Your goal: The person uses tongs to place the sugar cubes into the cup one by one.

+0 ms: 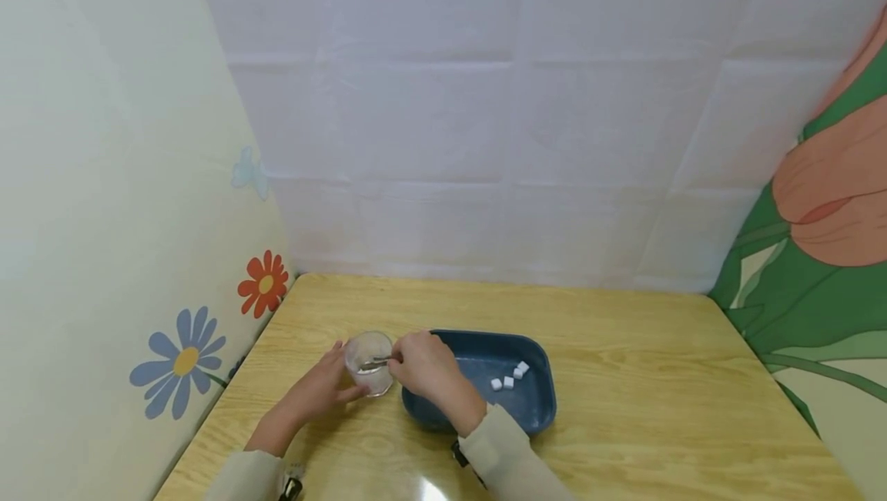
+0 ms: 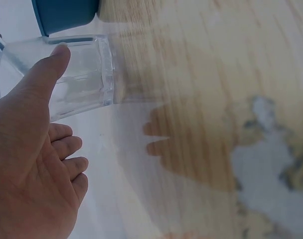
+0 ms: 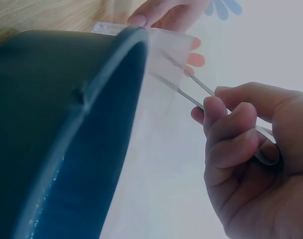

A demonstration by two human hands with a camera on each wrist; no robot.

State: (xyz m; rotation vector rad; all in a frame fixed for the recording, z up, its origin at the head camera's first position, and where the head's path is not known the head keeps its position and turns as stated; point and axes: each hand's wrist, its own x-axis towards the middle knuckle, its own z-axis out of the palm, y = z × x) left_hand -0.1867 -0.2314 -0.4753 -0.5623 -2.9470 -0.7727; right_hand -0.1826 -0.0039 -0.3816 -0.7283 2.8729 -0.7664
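A clear glass (image 1: 377, 385) stands on the table, left of a dark blue rectangular dish (image 1: 528, 407). My left hand (image 1: 312, 393) holds the glass from the left. In the left wrist view the thumb lies along the side of the glass (image 2: 84, 82), with the fingers on its other side. My right hand (image 1: 431, 369) grips metal tweezers (image 3: 200, 82) between thumb and fingers. Their two prongs reach through the mouth of the glass and stand apart inside it. Whether anything lies between the tips or at the bottom of the glass, I cannot tell.
Several small white cubes (image 1: 509, 382) lie in the right part of the dish, and its near-left wall is partly behind my right hand. The wooden table (image 1: 658, 393) runs back to a white cloth (image 1: 443, 216). A flowered panel (image 1: 173, 239) borders the left side.
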